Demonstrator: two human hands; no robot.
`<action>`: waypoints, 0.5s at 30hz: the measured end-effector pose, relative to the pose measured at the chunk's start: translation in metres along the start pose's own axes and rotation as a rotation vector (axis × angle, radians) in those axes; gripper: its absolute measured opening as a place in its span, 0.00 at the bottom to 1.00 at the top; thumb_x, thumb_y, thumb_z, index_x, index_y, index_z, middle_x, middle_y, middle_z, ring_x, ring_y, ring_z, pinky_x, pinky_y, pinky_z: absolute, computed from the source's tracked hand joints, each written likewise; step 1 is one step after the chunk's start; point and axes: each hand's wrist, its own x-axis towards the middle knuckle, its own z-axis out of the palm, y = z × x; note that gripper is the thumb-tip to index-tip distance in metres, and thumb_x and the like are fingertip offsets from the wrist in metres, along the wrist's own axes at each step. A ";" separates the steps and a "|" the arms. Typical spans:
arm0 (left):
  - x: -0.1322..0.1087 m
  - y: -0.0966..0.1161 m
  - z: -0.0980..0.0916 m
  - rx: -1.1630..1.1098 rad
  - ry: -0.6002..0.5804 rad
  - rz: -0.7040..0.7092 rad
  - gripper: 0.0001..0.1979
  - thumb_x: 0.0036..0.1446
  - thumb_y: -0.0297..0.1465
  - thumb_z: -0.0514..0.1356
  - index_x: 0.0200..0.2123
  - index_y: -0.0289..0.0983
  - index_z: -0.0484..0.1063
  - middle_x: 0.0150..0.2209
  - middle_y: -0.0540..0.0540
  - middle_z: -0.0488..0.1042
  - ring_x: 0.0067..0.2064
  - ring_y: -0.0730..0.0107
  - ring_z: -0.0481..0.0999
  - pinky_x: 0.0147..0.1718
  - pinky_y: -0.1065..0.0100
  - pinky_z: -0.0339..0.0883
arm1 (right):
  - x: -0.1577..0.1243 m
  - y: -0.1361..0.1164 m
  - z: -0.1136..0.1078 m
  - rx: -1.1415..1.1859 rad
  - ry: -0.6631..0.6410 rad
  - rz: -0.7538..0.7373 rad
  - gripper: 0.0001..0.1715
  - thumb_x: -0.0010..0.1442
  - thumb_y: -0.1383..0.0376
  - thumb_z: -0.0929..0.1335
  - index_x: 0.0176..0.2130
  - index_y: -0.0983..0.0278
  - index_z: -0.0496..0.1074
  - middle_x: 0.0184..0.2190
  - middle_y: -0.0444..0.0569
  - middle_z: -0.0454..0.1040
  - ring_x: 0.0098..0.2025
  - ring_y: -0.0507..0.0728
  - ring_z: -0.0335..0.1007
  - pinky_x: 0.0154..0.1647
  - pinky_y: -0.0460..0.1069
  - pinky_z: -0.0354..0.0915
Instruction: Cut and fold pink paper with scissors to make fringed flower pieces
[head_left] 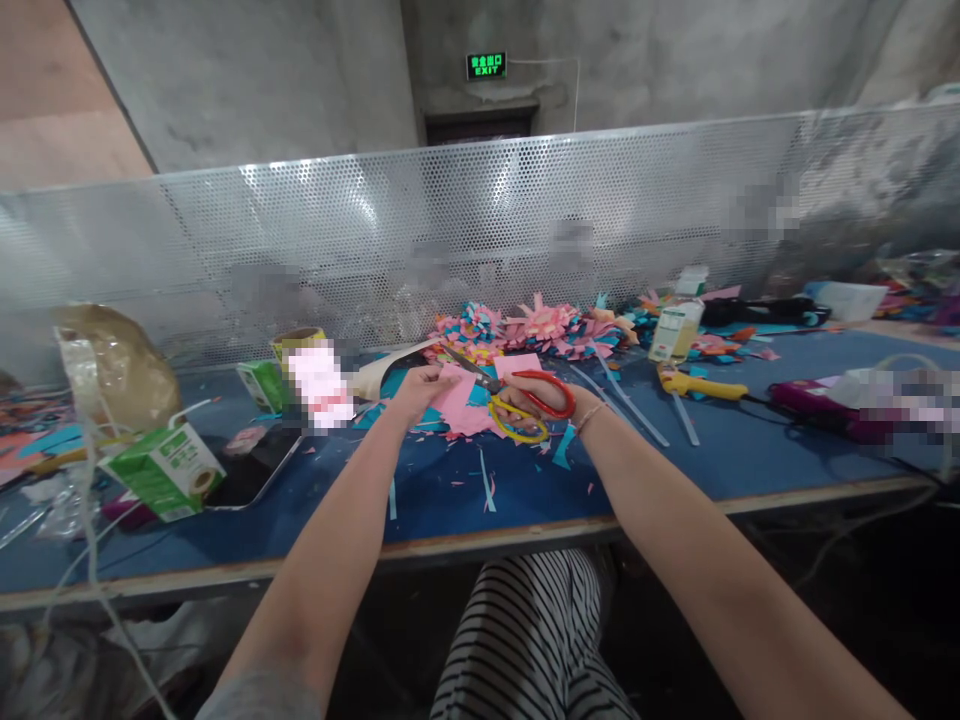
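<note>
Pinched in the fingers of my left hand (416, 392) is a piece of pink paper (454, 388). My right hand (579, 402) grips a pair of scissors (487, 383) with one red and one yellow handle loop. The scissor blades point up and left, close to the paper's upper edge; whether they touch it I cannot tell. Below and around both hands lie more pink and blue paper pieces (469, 418) and small scraps. Just behind the scissors sits a pile of pink and blue fringed paper flowers (551, 322).
A yellow glue gun (701, 384), clear glue sticks (628, 405) and a bottle (676, 325) are on the right. At left stand a green-and-white drink carton (169, 470), a dark tablet-like device (259, 465) and a lit phone (321, 385). A perforated metal screen (375, 240) backs the blue table (442, 510).
</note>
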 end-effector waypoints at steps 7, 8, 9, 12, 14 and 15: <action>-0.001 0.001 0.001 -0.143 -0.027 -0.072 0.16 0.33 0.37 0.67 0.26 0.31 0.74 0.21 0.48 0.72 0.25 0.72 0.70 0.29 0.67 0.66 | 0.010 0.005 -0.002 0.377 -0.136 0.085 0.32 0.56 0.43 0.51 0.22 0.66 0.59 0.13 0.40 0.54 0.11 0.44 0.45 0.08 0.41 0.44; -0.001 0.001 0.001 -0.162 -0.033 -0.075 0.17 0.33 0.37 0.68 0.26 0.31 0.75 0.21 0.48 0.72 0.24 0.73 0.70 0.29 0.67 0.66 | 0.012 0.007 -0.002 0.375 -0.127 0.084 0.32 0.56 0.43 0.52 0.21 0.66 0.58 0.13 0.39 0.54 0.10 0.44 0.45 0.07 0.41 0.43; -0.001 0.000 0.001 -0.176 -0.038 -0.076 0.17 0.32 0.36 0.68 0.27 0.31 0.75 0.22 0.48 0.72 0.24 0.73 0.70 0.30 0.67 0.66 | 0.014 0.009 -0.002 0.369 -0.121 0.080 0.32 0.56 0.43 0.52 0.21 0.66 0.58 0.12 0.39 0.54 0.10 0.43 0.45 0.07 0.41 0.42; -0.002 -0.001 0.001 -0.199 -0.037 -0.087 0.18 0.32 0.36 0.68 0.28 0.31 0.75 0.22 0.48 0.73 0.24 0.73 0.70 0.30 0.67 0.66 | 0.014 0.012 -0.002 0.397 -0.137 0.043 0.31 0.56 0.44 0.53 0.22 0.66 0.58 0.13 0.39 0.54 0.10 0.43 0.45 0.07 0.40 0.43; -0.002 0.000 0.002 -0.203 -0.046 -0.105 0.18 0.31 0.36 0.68 0.28 0.31 0.75 0.22 0.48 0.73 0.24 0.73 0.70 0.29 0.68 0.66 | 0.011 0.012 -0.002 0.470 -0.188 0.010 0.31 0.57 0.44 0.51 0.23 0.66 0.58 0.14 0.40 0.55 0.11 0.43 0.46 0.08 0.41 0.45; -0.003 0.000 0.003 -0.199 -0.053 -0.112 0.18 0.31 0.36 0.68 0.28 0.31 0.75 0.22 0.48 0.73 0.24 0.74 0.70 0.29 0.68 0.65 | 0.010 0.012 -0.002 0.511 -0.210 -0.001 0.32 0.57 0.44 0.50 0.23 0.66 0.58 0.15 0.41 0.57 0.11 0.43 0.47 0.08 0.41 0.46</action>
